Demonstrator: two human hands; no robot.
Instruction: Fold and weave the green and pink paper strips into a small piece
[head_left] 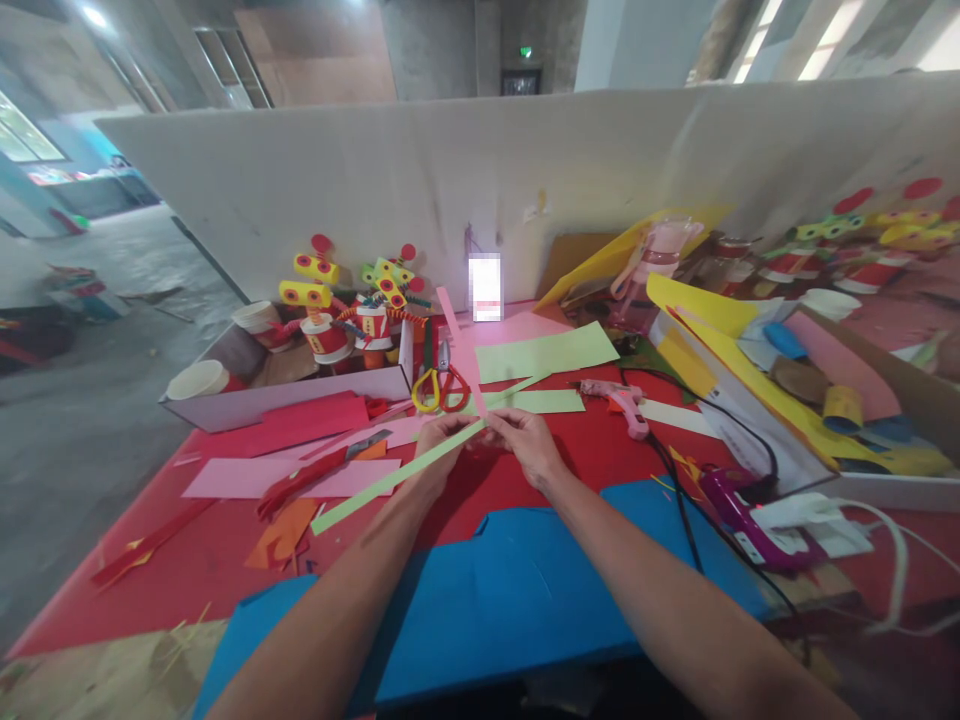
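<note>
A long light-green paper strip (390, 482) slants across my two hands. A pink paper strip (449, 313) meets it at my fingertips and points away from me. My left hand (442, 445) is closed on the green strip, its fingers partly behind the paper. Right beside it, my right hand (525, 445) pinches the strips where they cross. How the two ends lie together is hidden by my fingers. Just beyond my hands lie scissors (441, 390) with a yellow and a red handle, and light-green paper sheets (547, 352).
A pink glue gun (622, 402) with a black cord lies to the right, near a purple power strip (757, 525). Paper-cup figures (326, 335) stand in a box at left. Blue board (510, 590) covers the near edge. A cutter (322, 470) lies left.
</note>
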